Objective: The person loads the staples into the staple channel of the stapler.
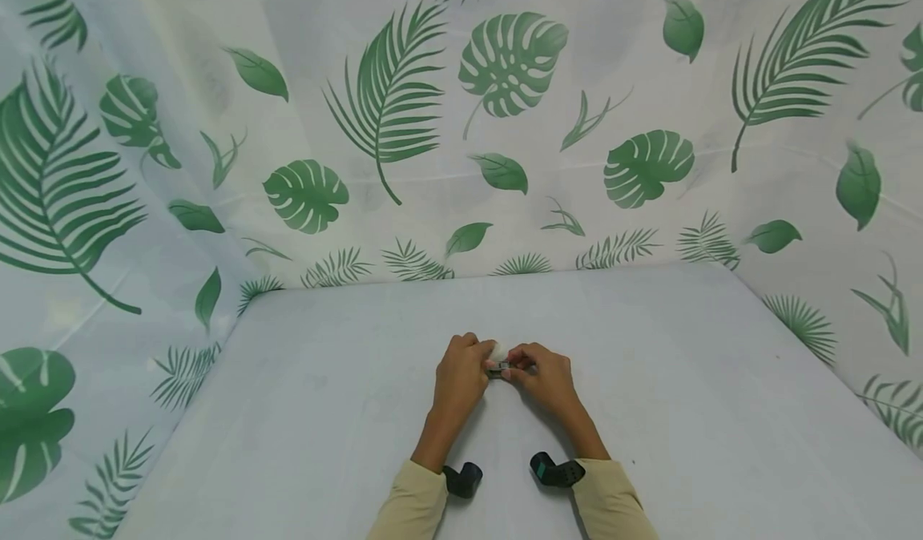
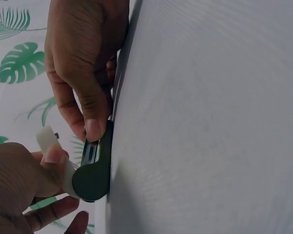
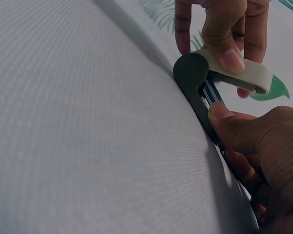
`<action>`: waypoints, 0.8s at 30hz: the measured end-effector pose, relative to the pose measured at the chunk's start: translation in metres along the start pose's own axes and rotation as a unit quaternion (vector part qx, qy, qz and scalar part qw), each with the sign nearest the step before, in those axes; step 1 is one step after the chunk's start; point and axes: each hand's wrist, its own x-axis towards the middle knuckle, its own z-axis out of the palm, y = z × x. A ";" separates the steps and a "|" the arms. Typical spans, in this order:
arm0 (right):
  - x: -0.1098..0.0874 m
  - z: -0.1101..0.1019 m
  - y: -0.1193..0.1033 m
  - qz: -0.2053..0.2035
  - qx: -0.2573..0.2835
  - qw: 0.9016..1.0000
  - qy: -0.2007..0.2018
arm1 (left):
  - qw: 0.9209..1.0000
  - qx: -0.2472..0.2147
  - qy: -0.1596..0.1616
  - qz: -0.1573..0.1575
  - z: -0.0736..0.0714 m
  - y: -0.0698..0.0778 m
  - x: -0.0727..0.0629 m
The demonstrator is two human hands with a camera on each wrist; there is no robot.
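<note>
A small stapler with a dark green base (image 2: 92, 182) stands on the white tabletop, its white top arm (image 3: 256, 77) swung up away from the base. Between the two parts a metal staple channel (image 2: 90, 152) shows. My left hand (image 1: 459, 370) pinches the white arm near the hinge, thumb on one side. At the base's other end, my right hand (image 1: 550, 376) holds the stapler with the thumb pressed at the end of the metal channel. Fingers partly cover the stapler in the head view, and whether staples lie inside cannot be made out.
The pale tabletop (image 1: 346, 412) spreads around both hands. A white curtain with green leaf prints (image 1: 512, 63) rises behind the table and along its sides. Black wrist-worn devices (image 1: 555, 471) sit at both sleeve cuffs, close above the table.
</note>
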 end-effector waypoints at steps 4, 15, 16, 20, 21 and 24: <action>0.000 -0.001 -0.001 0.001 -0.005 1.000 -0.007 | 0.999 -0.032 -0.034 -0.016 -0.001 -0.002 0.001; 0.005 -0.007 -0.002 0.051 -0.013 0.998 -0.032 | 0.960 -0.255 -0.070 -0.096 -0.002 -0.022 0.001; 0.005 -0.006 -0.002 0.055 -0.017 0.998 -0.026 | 0.958 -0.260 -0.071 -0.101 -0.002 -0.023 0.000; 0.005 -0.004 -0.004 0.075 -0.010 0.997 -0.013 | 0.958 -0.260 -0.069 -0.102 0.000 -0.023 -0.001; 0.004 -0.004 -0.004 0.079 -0.005 0.997 -0.015 | 0.959 -0.258 -0.068 -0.101 0.001 -0.023 -0.001; 0.004 -0.005 -0.005 0.087 0.007 0.996 -0.027 | 0.959 -0.254 -0.063 -0.104 0.002 -0.021 -0.002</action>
